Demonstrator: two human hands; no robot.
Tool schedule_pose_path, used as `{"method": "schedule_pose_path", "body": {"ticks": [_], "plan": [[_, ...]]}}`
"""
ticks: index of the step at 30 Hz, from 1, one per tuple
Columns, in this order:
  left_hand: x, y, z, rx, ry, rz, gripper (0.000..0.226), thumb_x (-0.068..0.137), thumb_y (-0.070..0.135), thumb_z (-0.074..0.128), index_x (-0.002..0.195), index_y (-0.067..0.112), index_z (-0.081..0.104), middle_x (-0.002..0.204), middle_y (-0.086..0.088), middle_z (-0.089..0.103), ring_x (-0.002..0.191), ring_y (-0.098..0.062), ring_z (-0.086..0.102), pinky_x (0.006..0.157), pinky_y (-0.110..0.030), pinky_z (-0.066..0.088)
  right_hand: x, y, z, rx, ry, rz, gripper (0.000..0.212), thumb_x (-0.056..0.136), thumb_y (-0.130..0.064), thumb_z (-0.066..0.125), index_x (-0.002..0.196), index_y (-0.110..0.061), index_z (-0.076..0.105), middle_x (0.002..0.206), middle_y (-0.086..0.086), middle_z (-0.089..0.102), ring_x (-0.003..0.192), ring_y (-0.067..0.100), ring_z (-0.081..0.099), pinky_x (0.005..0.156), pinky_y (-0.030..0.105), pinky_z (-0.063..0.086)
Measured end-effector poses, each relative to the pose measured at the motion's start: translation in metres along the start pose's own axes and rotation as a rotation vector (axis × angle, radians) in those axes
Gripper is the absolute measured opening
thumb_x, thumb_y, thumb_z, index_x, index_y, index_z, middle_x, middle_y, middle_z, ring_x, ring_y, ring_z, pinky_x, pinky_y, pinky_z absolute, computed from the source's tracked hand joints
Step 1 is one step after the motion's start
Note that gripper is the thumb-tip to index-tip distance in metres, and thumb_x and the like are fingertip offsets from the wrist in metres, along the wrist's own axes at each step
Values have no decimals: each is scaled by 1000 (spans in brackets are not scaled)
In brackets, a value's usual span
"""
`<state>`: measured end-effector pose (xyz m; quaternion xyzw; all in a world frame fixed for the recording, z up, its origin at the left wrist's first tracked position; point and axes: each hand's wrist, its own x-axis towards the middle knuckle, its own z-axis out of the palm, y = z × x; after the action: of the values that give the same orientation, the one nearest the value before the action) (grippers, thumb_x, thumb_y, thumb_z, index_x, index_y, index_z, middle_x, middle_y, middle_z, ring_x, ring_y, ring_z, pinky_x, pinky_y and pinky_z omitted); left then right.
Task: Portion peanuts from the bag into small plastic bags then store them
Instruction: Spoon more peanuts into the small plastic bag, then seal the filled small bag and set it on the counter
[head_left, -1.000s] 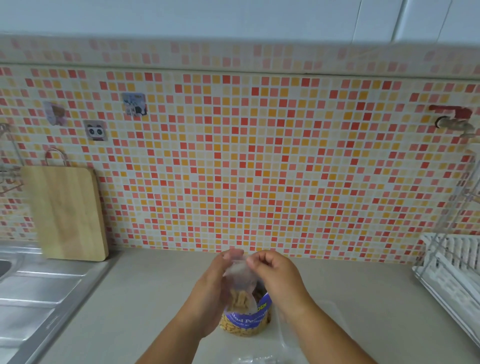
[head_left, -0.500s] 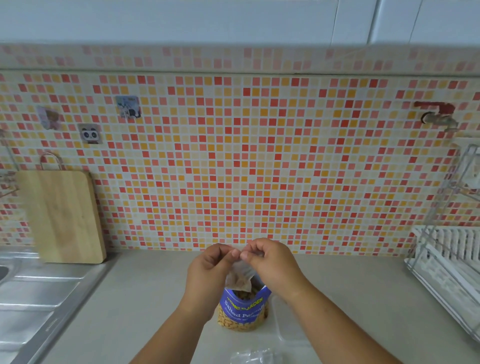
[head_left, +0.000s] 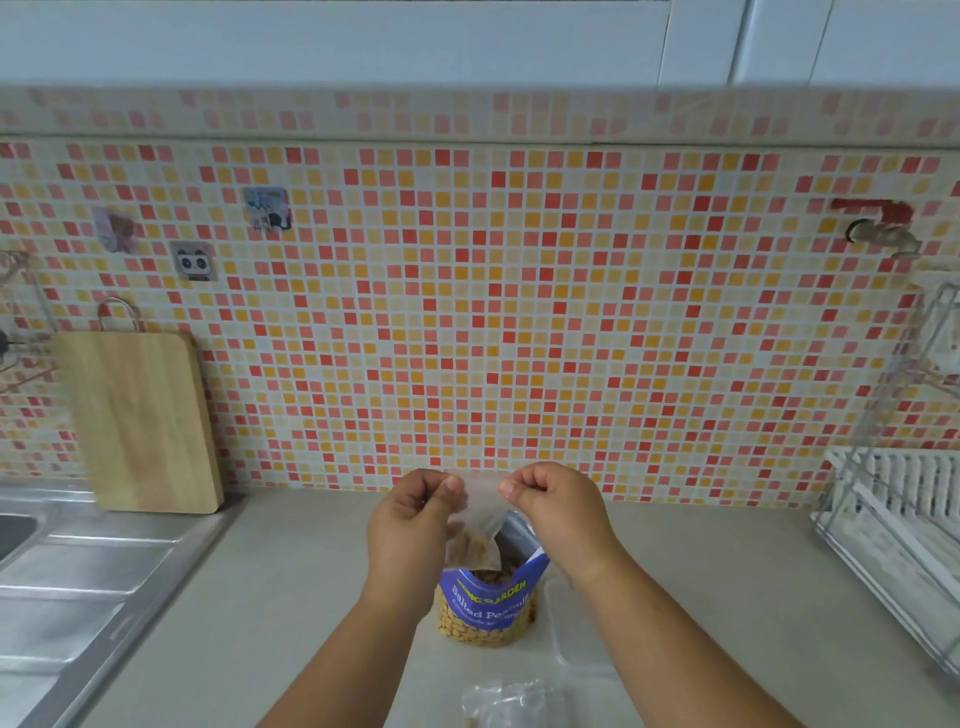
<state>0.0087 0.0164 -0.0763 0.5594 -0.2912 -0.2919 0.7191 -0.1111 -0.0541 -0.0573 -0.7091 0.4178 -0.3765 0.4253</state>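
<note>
A small plastic bag (head_left: 475, 519) holding a few peanuts is pinched at its top corners by the left hand (head_left: 410, 525) and right hand (head_left: 558, 512), above the open peanut bag (head_left: 488, 608) below both hands on the bench (head_left: 727, 571); sealing and storing appear yet to be done.

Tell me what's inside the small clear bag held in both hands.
Peanuts sit at the bottom of the small clear bag; the left hand covers its left edge, hiding how many.
</note>
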Motion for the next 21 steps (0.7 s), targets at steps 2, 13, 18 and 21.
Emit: {"method": "schedule_pose_path", "body": {"ticks": [2,13,18,21], "plan": [[-1,2,-2,26,-16,0,18,90,12,59,73,11,63,77,-8,65,70,-22,65,66,-35,55,-2,1,5,20,24,-4,23,88,-20,62,66,-26,61,76,-6,66,78,12,60,66,17,45],[-4,-44,-48,84,-8,-257,16,95,15,52,80,12,56,78,-4,61,63,-25,58,35,-18,31,-27,30,15,-157,-465,362,35,91,-33,53,59,-18,58,60,-1,61,48,8,46,44,16,35],[-26,-127,-89,250,84,-485,13,95,12,50,85,7,56,84,-10,60,59,-27,64,29,-16,27,-49,103,55,-915,-549,318,52,86,-50,52,120,-10,59,126,9,60,117,27,58,93,31,46],[-37,-160,-101,402,85,-536,14,94,13,51,85,4,59,74,-12,60,40,-22,54,33,-19,32,-60,127,69,-896,-482,410,53,88,-51,50,124,-12,55,130,6,58,121,26,55,95,31,44]]}}
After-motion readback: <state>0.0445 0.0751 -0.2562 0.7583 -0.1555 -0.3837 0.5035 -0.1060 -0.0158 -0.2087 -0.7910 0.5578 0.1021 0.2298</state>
